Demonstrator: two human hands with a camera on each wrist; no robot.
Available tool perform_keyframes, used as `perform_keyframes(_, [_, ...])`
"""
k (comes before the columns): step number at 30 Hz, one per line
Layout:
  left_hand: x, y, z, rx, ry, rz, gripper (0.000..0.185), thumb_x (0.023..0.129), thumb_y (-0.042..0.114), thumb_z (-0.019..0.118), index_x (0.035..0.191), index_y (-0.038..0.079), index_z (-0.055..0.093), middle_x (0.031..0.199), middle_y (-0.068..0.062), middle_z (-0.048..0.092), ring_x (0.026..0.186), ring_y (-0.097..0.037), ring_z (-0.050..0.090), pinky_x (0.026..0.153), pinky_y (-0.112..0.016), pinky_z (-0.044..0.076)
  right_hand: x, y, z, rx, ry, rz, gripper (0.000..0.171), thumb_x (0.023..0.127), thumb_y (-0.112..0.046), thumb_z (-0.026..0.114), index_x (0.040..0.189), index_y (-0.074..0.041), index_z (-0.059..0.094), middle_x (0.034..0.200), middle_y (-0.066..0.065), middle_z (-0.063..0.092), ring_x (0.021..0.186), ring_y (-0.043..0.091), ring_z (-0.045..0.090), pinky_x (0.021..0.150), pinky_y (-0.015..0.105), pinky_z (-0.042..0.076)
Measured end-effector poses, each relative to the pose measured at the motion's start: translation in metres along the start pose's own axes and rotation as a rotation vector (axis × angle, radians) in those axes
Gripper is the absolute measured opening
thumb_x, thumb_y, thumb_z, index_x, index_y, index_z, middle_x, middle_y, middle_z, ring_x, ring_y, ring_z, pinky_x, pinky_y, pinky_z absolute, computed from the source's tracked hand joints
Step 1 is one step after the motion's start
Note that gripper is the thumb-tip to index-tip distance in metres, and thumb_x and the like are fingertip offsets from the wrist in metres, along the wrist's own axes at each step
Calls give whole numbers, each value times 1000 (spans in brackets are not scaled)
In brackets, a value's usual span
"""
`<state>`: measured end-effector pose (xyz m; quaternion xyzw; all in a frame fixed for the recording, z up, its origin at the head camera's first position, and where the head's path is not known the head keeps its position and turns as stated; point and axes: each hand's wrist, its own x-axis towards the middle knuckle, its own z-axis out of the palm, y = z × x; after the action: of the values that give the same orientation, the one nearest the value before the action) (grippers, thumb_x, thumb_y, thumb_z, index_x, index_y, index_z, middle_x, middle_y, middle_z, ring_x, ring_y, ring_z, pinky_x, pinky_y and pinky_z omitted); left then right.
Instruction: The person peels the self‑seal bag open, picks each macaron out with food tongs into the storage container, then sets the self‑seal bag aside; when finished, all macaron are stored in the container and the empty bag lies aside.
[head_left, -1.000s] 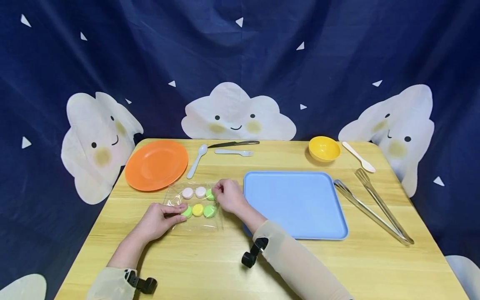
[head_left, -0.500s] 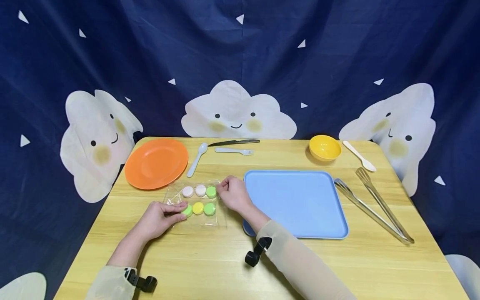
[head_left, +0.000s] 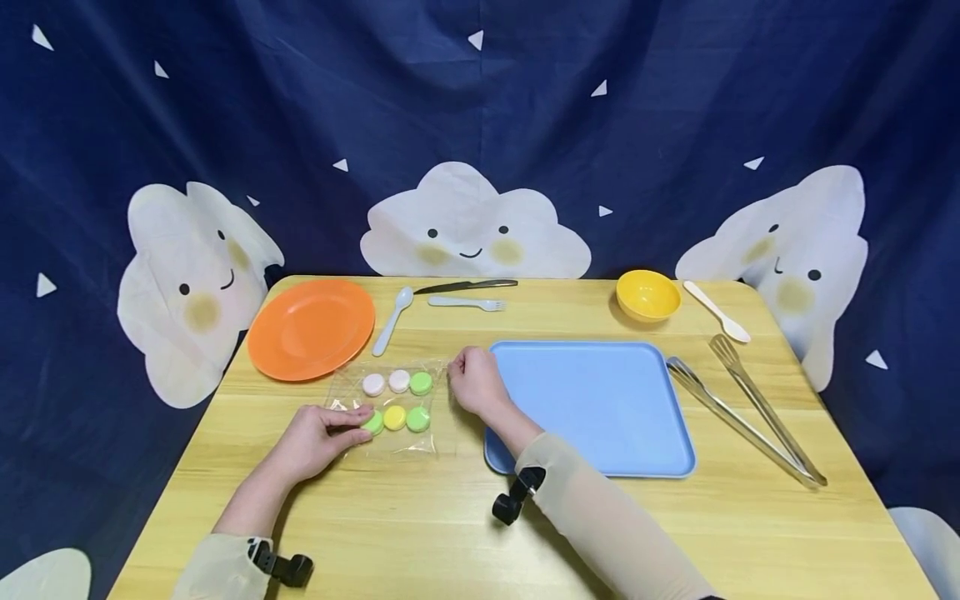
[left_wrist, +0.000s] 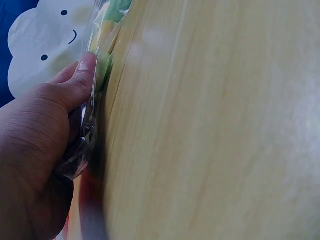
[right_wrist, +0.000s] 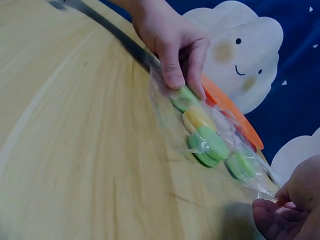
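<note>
A clear plastic bag (head_left: 408, 446) of macarons lies flat on the wooden table, left of the tray. Inside are a yellow macaron (head_left: 394, 417), pale pink ones (head_left: 373, 384) and green ones (head_left: 418, 418). My left hand (head_left: 311, 442) grips the bag's left part, thumb and fingers pinching a green macaron (right_wrist: 186, 98) through the film. At the opposite side, my right hand (head_left: 478, 385) pinches the bag's edge, as the right wrist view shows at its fingertips (right_wrist: 281, 196). In the left wrist view the thumb (left_wrist: 86, 70) presses the film against the macaron.
A blue tray (head_left: 592, 408) lies right of the bag, under the right forearm. Orange plate (head_left: 311, 329), spoon (head_left: 393, 321), knife (head_left: 465, 286) and fork (head_left: 467, 303) lie behind. Further right are a yellow bowl (head_left: 648, 296), a white spoon (head_left: 717, 312) and metal tongs (head_left: 750, 417).
My right hand has moved rightward, drawing the bag's edge out toward the tray and uncovering the far right green macaron. My left hand stays in place on the bag.
</note>
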<state>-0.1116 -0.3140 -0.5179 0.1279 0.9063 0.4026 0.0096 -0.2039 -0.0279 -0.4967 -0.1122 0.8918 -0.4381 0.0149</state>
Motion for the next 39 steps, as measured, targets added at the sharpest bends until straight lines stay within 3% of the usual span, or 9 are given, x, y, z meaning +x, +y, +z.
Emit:
perform_keyframes(4, [-1,0,0,10,-4,-11,34,86,17,90,117,9,81,119,2,76,116,-21,71,100,-36,55,-5,1,-2,-44,42,-64,3,97,-1,69,94,-1,69,84,6,69,75,17,67,70,31,59])
perform_keyframes(7, [-1,0,0,21,-7,-11,34,87,18,90,118,10,81,120,3,76,117,-21,70,100,-39,55,-11,0,-6,-172,26,-187,12,95,-5,75,105,-1,71,98,9,70,91,22,68,81,34,60])
perform_keyframes(12, [-1,0,-1,33,8,7,34,87,19,89,119,11,81,120,3,76,117,-21,70,101,-39,54,-26,-2,-18,-501,-170,-425,29,98,-31,78,117,-10,75,126,6,69,118,24,61,103,44,51])
perform_keyframes(17, [-2,-2,-1,51,12,29,34,88,22,89,120,12,81,120,4,76,117,-23,71,100,-41,55,-36,0,-23,-717,-324,-501,56,100,-52,71,138,-11,67,148,6,59,137,24,53,116,54,40])
perform_keyframes(23, [-4,-1,0,125,30,129,33,89,20,88,120,14,81,120,2,77,113,-24,73,98,-40,57,-40,8,-26,-742,-385,-454,74,100,-60,66,152,-8,54,160,9,48,147,27,45,122,63,27])
perform_keyframes(31, [-1,6,0,144,106,252,34,81,13,93,114,12,83,113,-1,79,107,-24,75,97,-12,49,-44,13,-35,-731,-435,-428,83,100,-64,63,157,-7,48,165,10,41,152,27,38,124,66,18])
perform_keyframes(34, [-1,10,-1,149,126,261,35,80,10,94,113,11,83,112,-1,79,106,-24,75,97,-11,48,-47,13,-39,-710,-432,-443,81,100,-63,64,157,-7,48,165,12,41,152,28,37,124,66,19])
perform_keyframes(39, [-4,13,-12,172,144,212,38,81,12,93,117,8,81,115,-5,78,108,-26,74,96,-18,53,-52,8,-50,-648,-399,-492,74,101,-58,66,155,-8,51,163,12,43,150,30,40,123,65,22])
